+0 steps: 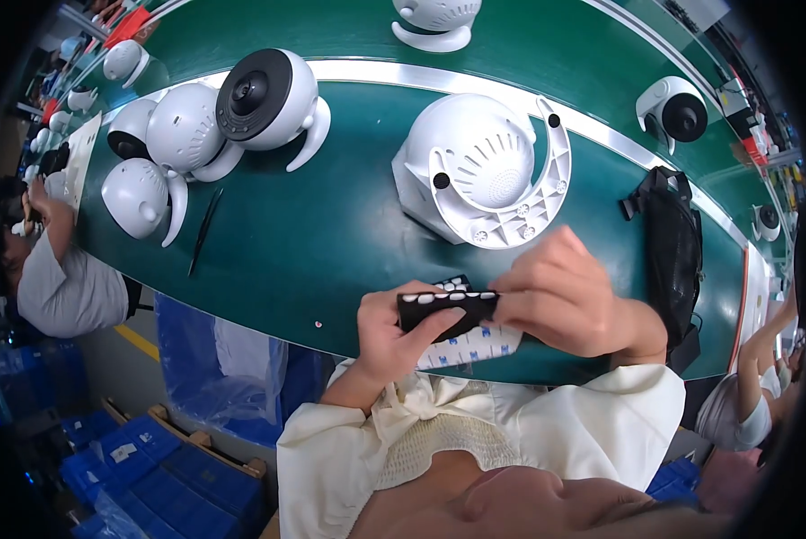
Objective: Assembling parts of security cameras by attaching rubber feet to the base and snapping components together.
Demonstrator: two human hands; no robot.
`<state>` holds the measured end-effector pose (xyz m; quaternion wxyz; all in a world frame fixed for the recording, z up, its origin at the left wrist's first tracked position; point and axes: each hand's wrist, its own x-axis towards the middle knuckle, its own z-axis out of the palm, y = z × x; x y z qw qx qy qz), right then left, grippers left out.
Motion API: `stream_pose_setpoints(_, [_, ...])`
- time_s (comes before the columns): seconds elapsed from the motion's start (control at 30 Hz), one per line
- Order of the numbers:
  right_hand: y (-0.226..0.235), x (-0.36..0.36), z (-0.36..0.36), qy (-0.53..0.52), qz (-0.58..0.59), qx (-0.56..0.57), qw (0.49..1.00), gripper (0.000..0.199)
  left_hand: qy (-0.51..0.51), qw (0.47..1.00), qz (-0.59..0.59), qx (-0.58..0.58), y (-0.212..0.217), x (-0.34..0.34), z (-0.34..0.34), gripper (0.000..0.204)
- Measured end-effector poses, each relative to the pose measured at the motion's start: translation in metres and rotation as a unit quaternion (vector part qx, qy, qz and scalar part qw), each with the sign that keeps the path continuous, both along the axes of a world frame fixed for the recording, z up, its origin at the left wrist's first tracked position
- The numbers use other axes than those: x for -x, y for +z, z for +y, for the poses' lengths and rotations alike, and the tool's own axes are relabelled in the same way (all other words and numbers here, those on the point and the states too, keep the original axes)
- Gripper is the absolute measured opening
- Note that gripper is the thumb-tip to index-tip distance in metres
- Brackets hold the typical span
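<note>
My left hand [387,334] grips a bent black sheet of stick-on pads [434,316], its thumb across the front; white round spots line the sheet's upper edge. At the sheet's right end, my right hand [560,301] is closed with fingertips against it; whatever they pinch is hidden. Beneath lies a white backing sheet with blue print [479,347]. Beyond my hands, a white round camera housing [479,135] rests with its curved stand [502,235] turned toward me. Black round pads sit near the stand's two tips, and its ribbed underside shows.
Several white cameras [273,99] cluster at the back left, with a thin black pen-like tool [206,232] beside them. A black bag [673,256] lies at the right. More cameras stand on the green strip [349,31] behind the white rail. Other people sit at both sides.
</note>
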<state>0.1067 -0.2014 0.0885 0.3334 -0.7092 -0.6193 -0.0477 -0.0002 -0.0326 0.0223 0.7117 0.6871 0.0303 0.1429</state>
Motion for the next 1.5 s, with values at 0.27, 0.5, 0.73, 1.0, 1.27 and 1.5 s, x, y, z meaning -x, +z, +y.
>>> stream_pose_setpoints(0.27, [-0.002,-0.028,0.006,-0.079,0.269,-0.008,0.96,0.009,-0.141,0.979,-0.057,0.134,-0.016,-0.016,-0.008,0.017])
stream_pose_setpoints(0.5, [-0.011,-0.024,0.011,-0.112,0.171,-0.006,0.979,0.009,-0.215,0.962,-0.096,0.139,-0.016,-0.017,-0.009,0.012])
stream_pose_setpoints(0.73, [-0.02,-0.022,0.014,-0.118,0.152,-0.028,0.981,0.009,-0.222,0.96,-0.096,0.143,-0.019,-0.014,-0.008,0.012])
stream_pose_setpoints(1.0, [-0.021,-0.023,0.012,-0.13,0.122,-0.027,0.984,0.011,-0.236,0.956,-0.115,0.129,-0.017,-0.015,-0.006,0.016])
stream_pose_setpoints(1.27, [-0.017,-0.026,0.005,-0.139,0.218,-0.026,0.966,0.023,-0.197,0.966,-0.11,0.127,-0.015,-0.014,-0.014,0.017])
stream_pose_setpoints(1.5, [0.009,-0.12,-0.008,-0.005,0.405,-0.197,0.893,0.033,-0.108,0.981,-0.091,0.133,-0.018,-0.009,-0.025,0.018])
